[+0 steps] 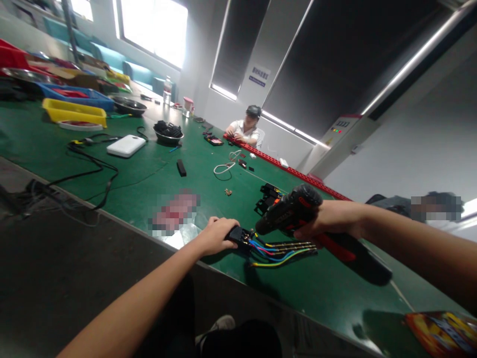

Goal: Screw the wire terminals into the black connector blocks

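My right hand [316, 223] is wrapped round the grip of a black and red cordless screwdriver [290, 211], whose front end points down and left. Just below that tip lies a black plastic housing [242, 237] at the table's near edge, and my left hand [222, 233] grips its left end. Blue, red and yellow-green wires [278, 252] run out of the housing to the right, beside long brass-coloured strips. Whether the screwdriver's tip touches the housing I cannot tell. Behind the screwdriver are more black parts [269, 196] with an orange piece.
On the green table [201, 199] lie small brass pieces [228, 192], a black bar [181, 168], a white power bank [126, 145] and a bowl of black parts [168, 132]. A yellow tray [74, 112] stands at left. Across the table sits a person [246, 127]; another is at right.
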Motion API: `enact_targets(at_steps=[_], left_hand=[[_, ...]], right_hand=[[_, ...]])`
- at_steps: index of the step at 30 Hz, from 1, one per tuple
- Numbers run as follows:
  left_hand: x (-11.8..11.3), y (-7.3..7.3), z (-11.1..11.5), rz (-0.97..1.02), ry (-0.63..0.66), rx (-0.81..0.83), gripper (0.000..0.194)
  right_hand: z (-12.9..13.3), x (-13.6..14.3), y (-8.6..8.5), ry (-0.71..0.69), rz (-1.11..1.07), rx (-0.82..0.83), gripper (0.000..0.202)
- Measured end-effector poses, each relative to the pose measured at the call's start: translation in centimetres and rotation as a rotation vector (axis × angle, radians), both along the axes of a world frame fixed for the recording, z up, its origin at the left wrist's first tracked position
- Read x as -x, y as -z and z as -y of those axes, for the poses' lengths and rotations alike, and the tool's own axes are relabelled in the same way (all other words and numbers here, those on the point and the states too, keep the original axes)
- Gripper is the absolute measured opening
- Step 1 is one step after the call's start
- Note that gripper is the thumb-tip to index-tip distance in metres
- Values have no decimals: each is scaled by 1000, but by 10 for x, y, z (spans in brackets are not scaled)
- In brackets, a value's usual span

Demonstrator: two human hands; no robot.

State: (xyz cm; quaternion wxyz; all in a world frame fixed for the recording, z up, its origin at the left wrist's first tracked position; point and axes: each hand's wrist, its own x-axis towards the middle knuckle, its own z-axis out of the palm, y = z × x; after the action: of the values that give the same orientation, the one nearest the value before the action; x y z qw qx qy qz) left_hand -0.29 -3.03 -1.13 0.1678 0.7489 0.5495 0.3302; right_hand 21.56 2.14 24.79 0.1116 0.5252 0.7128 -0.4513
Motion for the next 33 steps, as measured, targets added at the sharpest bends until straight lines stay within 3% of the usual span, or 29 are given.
enact_targets(at_steps=[33], left_hand=[[1, -3, 1, -18, -7, 33, 42]], right_hand=[[2, -19, 2, -64, -110, -12, 33]])
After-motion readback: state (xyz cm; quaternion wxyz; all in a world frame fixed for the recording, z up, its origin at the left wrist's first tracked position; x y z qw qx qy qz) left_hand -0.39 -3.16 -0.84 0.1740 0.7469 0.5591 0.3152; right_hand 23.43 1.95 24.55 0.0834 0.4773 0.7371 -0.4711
